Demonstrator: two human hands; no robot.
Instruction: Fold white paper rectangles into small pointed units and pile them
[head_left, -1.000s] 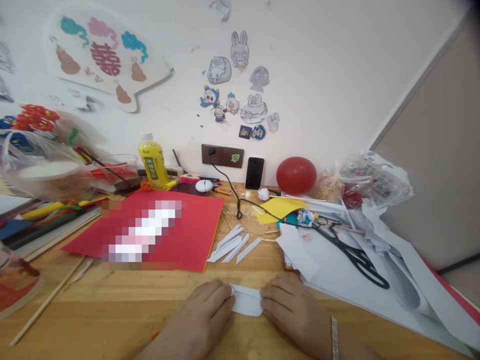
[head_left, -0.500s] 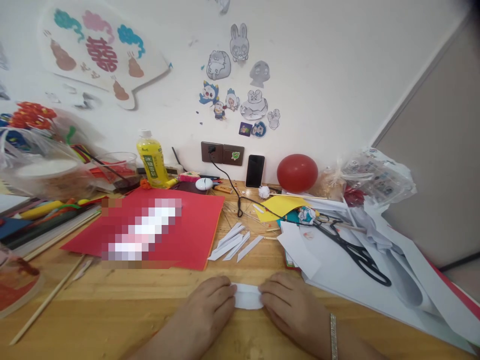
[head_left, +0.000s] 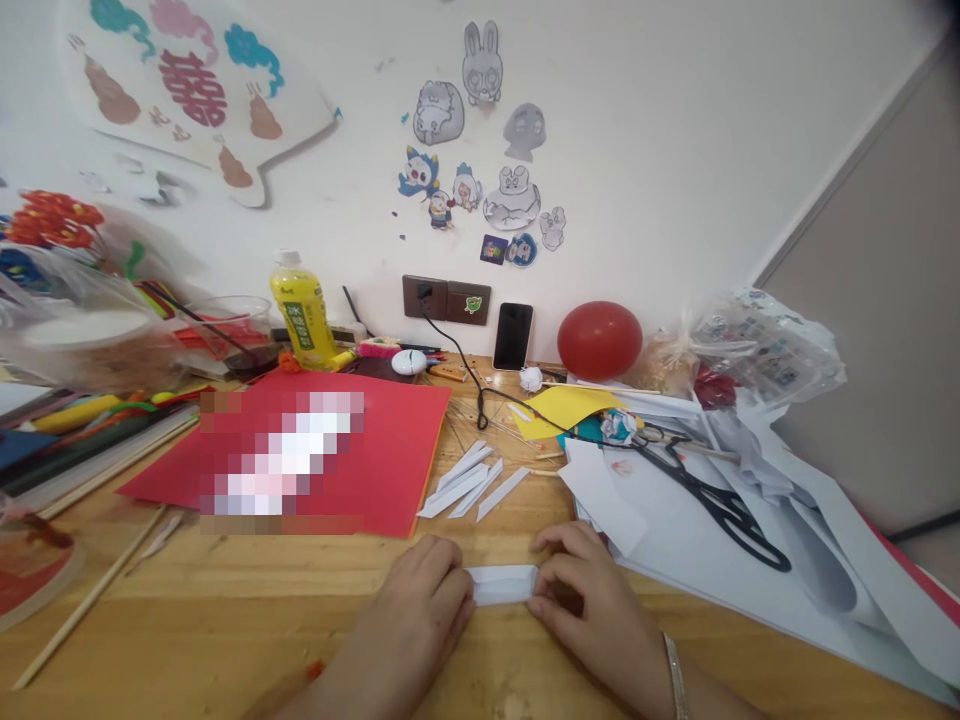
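Near the front of the wooden table, a small white folded paper strip (head_left: 504, 585) lies crosswise between my hands, a crease running along its length. My left hand (head_left: 426, 612) has its fingers curled together over the strip's left end. At the other end, my right hand (head_left: 592, 600) pinches the paper at its corner, the index finger arched above the thumb. Just beyond, several narrow folded white paper strips (head_left: 469, 480) lie in a loose pile. A sparkling bracelet (head_left: 675, 677) circles my right wrist.
Left of the strips lies a red paper sheet (head_left: 390, 450). To the right are black-handled scissors (head_left: 720, 510) on white paper sheets (head_left: 675, 570). Along the wall stand a yellow drink bottle (head_left: 304, 315), a phone (head_left: 514, 337) and a red balloon (head_left: 600, 340). A black cable (head_left: 457, 350) trails across.
My right hand's fingers have lifted and arched, showing more of the strip's right end. My left hand keeps to its end. The camera view has shifted slightly.
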